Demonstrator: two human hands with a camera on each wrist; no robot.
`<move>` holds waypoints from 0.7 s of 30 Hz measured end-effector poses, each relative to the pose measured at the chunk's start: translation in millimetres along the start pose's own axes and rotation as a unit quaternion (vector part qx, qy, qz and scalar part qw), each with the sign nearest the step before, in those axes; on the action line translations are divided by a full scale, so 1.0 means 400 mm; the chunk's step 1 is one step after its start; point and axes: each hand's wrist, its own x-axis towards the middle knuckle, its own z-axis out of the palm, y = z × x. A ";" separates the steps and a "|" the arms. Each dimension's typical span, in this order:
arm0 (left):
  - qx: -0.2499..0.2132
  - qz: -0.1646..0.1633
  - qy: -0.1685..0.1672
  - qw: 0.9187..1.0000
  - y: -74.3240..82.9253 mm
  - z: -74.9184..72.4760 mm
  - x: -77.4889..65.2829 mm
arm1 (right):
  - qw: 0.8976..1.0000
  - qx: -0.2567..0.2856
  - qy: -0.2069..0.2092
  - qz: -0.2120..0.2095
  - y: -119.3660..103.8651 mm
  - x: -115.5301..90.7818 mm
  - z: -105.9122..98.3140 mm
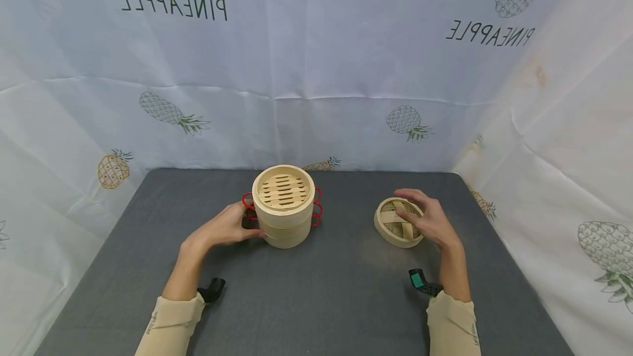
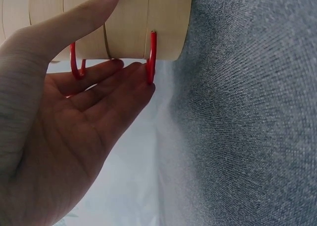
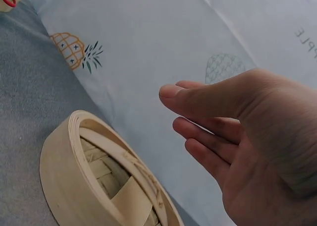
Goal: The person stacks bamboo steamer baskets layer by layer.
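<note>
A stack of bamboo steamer baskets with a slatted top and red side handles stands at the back of the table. My left hand is at its left side. The thumb lies straight along the wall in the left wrist view, while the fairly straight fingers reach beside the red handles. Further right lies a small round bamboo steamer lid with woven strips across its top. Over its right edge is my right hand. In the right wrist view those fingers are apart from the lid, with nothing between them.
Dark grey cloth covers the table. A white curtain printed with pineapples hangs close behind its back edge and along both sides. A black wrist device sits by the left sleeve, another by the right.
</note>
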 end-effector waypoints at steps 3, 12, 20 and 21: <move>-0.001 -0.002 -0.001 1.000 0.000 0.001 0.001 | 1.000 0.000 0.000 0.008 0.008 -0.001 0.000; 0.001 0.002 0.000 1.000 -0.003 0.001 0.000 | 0.999 0.018 -0.010 0.028 0.017 -0.006 0.000; -0.001 0.001 -0.001 1.000 -0.003 0.000 0.000 | 0.999 0.014 -0.014 0.034 0.035 -0.010 0.004; -0.001 0.001 -0.001 1.000 -0.003 0.000 0.000 | 0.999 0.014 -0.015 0.033 0.038 -0.011 0.005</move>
